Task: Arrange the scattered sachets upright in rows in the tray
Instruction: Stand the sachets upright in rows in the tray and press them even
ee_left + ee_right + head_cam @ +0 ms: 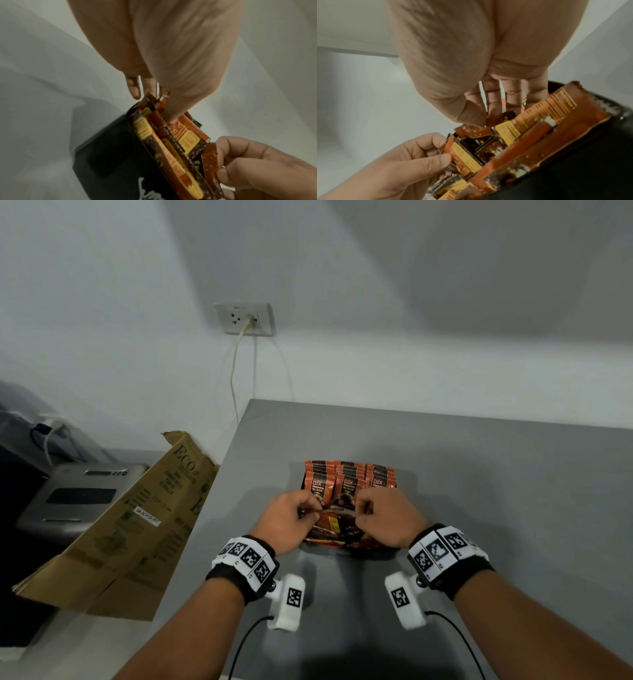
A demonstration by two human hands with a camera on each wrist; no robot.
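Orange and black coffee sachets (348, 479) stand upright in three rows at the back of a black tray (378, 554). More sachets (337, 529) lie loose in its front part. My left hand (310, 512) pinches a small bundle of sachets (171, 146) by its end, thumb against fingers. My right hand (363, 514) pinches the other end of one sachet (498, 119) between thumb and fingertips. In the left wrist view the right hand (221, 162) holds a sachet corner at lower right. In the right wrist view the left hand (444, 152) grips the bundle's edge.
The tray sits on a grey table (479, 474) near a white wall. A cardboard box (137, 522) leans at the table's left edge, beside a grey appliance (78, 494). A cord hangs from a wall socket (245, 318).
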